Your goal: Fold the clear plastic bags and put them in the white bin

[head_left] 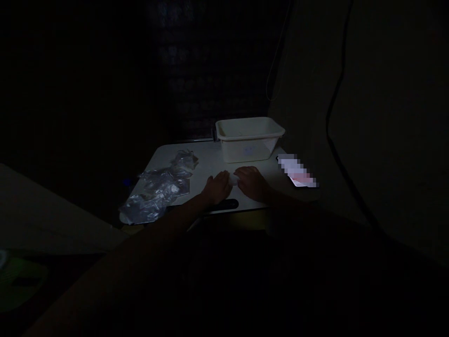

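Observation:
In the head view, my left hand (216,187) and my right hand (251,181) face each other over the near half of a small white table (206,161). Both have their fingers closed on a small whitish thing (233,178) between them, low at the tabletop. It looks pale and soft, but darkness and my fingers hide its kind. Crumpled clear plastic bags (161,185) lie in a loose heap to the left of my left hand. Just beyond my hands stands a cream plastic tub (250,149) with a wide rim.
A phone with a lit, pixelated screen (296,171) lies at the table's right edge. A dark slot (226,204) runs along the near edge, under my left wrist. A black cable (328,121) hangs down the right wall. Most of the surroundings are too dark to make out.

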A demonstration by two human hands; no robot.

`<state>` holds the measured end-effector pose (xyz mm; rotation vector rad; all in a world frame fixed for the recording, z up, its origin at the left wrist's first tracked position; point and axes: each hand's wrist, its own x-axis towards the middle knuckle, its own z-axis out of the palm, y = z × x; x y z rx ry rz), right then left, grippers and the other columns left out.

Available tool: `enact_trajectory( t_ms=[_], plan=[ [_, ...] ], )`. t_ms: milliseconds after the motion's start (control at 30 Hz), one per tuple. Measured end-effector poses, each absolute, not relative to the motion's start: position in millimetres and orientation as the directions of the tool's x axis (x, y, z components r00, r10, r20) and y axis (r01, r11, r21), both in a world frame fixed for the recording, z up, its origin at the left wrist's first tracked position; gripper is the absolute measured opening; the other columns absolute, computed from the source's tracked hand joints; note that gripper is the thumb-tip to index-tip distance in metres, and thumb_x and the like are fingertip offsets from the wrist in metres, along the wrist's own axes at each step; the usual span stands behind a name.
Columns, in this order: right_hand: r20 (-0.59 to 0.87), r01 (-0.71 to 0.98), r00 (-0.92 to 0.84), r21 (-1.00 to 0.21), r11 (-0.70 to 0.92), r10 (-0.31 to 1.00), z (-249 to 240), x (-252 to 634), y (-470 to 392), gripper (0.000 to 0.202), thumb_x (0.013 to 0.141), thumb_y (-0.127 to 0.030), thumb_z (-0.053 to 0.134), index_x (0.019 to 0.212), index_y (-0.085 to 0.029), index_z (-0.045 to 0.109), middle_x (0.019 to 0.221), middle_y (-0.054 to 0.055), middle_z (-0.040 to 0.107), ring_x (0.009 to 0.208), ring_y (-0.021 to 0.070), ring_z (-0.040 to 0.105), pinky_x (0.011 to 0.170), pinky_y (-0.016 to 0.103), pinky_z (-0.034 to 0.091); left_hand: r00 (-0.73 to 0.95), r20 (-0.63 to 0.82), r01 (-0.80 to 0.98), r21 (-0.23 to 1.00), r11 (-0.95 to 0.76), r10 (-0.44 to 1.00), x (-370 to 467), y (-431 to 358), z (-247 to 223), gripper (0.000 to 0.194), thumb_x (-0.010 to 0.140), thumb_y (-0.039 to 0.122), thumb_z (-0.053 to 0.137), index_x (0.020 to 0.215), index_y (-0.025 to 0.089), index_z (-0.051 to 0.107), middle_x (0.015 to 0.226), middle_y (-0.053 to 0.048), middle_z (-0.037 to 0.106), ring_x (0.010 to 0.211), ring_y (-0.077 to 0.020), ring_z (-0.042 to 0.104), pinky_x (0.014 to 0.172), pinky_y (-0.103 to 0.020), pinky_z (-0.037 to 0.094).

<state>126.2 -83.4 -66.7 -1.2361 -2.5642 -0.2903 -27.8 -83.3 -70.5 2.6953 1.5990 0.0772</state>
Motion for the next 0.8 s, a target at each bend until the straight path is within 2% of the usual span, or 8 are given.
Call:
enact_trajectory(
  t_ms=[100, 200, 333, 567, 700, 800],
  plan=[
    [0.295, 0.824, -0.545, 0.015, 0.567, 0.785, -76.0, 115.4, -80.5, 0.044, 0.081, -0.030, 0.019, 0.114, -0.008, 0.038, 0.122, 0.013, 0.037, 0.112, 0.0192, 0.030, 0.089, 0.035, 0.021, 0.492, -0.026, 0.870, -0.020, -0.492, 0.870, -23.1, -89.7, -72.6, 0.049, 0.081, 0.033, 0.011, 0.124, 0.010, 0.021, 0.131, -0.012, 0.020, 0.120, -0.0191, 0.014, 0.091, -0.045, 0.019],
    [0.207, 0.840, -0.532, 0.012, 0.542, 0.821, -84.9, 108.8, -79.1, 0.050, 0.081, -0.038, 0.014, 0.119, -0.011, 0.032, 0.126, 0.011, 0.032, 0.116, 0.0194, 0.026, 0.090, 0.040, 0.019, 0.482, -0.058, 0.874, -0.038, -0.484, 0.874, -22.0, -90.3, -70.3, 0.051, 0.081, 0.034, 0.012, 0.125, 0.009, 0.017, 0.132, -0.012, 0.017, 0.121, -0.0194, 0.011, 0.091, -0.045, 0.017],
    [0.166, 0.857, -0.512, 0.027, 0.515, 0.843, -87.9, 109.0, -80.3, 0.052, 0.081, -0.039, 0.011, 0.121, -0.012, 0.030, 0.128, 0.011, 0.029, 0.117, 0.0188, 0.023, 0.091, 0.043, 0.018, 0.467, -0.070, 0.878, -0.079, -0.472, 0.881, -22.0, -89.5, -67.4, 0.052, 0.080, 0.034, 0.012, 0.125, 0.009, 0.018, 0.131, -0.013, 0.018, 0.121, -0.0207, 0.010, 0.090, -0.046, 0.016],
    [0.193, 0.889, -0.456, 0.062, 0.453, 0.869, -84.9, 114.8, -83.5, 0.051, 0.081, -0.041, 0.014, 0.118, -0.012, 0.034, 0.127, 0.012, 0.031, 0.117, 0.0207, 0.024, 0.091, 0.047, 0.017, 0.435, -0.062, 0.890, -0.120, -0.439, 0.898, -20.6, -89.3, -66.3, 0.056, 0.079, 0.038, 0.011, 0.124, 0.006, 0.020, 0.131, -0.014, 0.018, 0.120, -0.0233, 0.014, 0.090, -0.050, 0.011],
    [0.227, 0.898, -0.437, 0.061, 0.435, 0.870, -80.9, 118.7, -81.8, 0.051, 0.081, -0.040, 0.016, 0.115, -0.009, 0.038, 0.124, 0.015, 0.035, 0.114, 0.0219, 0.028, 0.092, 0.050, 0.011, 0.367, -0.055, 0.923, -0.103, -0.371, 0.929, -21.4, -87.3, -62.8, 0.062, 0.078, 0.045, 0.009, 0.123, 0.005, 0.022, 0.130, -0.015, 0.019, 0.120, -0.0254, 0.013, 0.091, -0.051, 0.009],
    [0.240, 0.887, -0.453, 0.029, 0.460, 0.859, -77.0, 117.2, -79.6, 0.048, 0.082, -0.037, 0.015, 0.115, -0.011, 0.038, 0.125, 0.013, 0.034, 0.115, 0.0197, 0.027, 0.093, 0.047, 0.012, 0.373, -0.042, 0.923, -0.080, -0.375, 0.927, -21.9, -86.4, -58.9, 0.062, 0.078, 0.045, 0.008, 0.125, 0.005, 0.018, 0.131, -0.014, 0.016, 0.120, -0.0245, 0.009, 0.092, -0.049, 0.010]
  ],
)
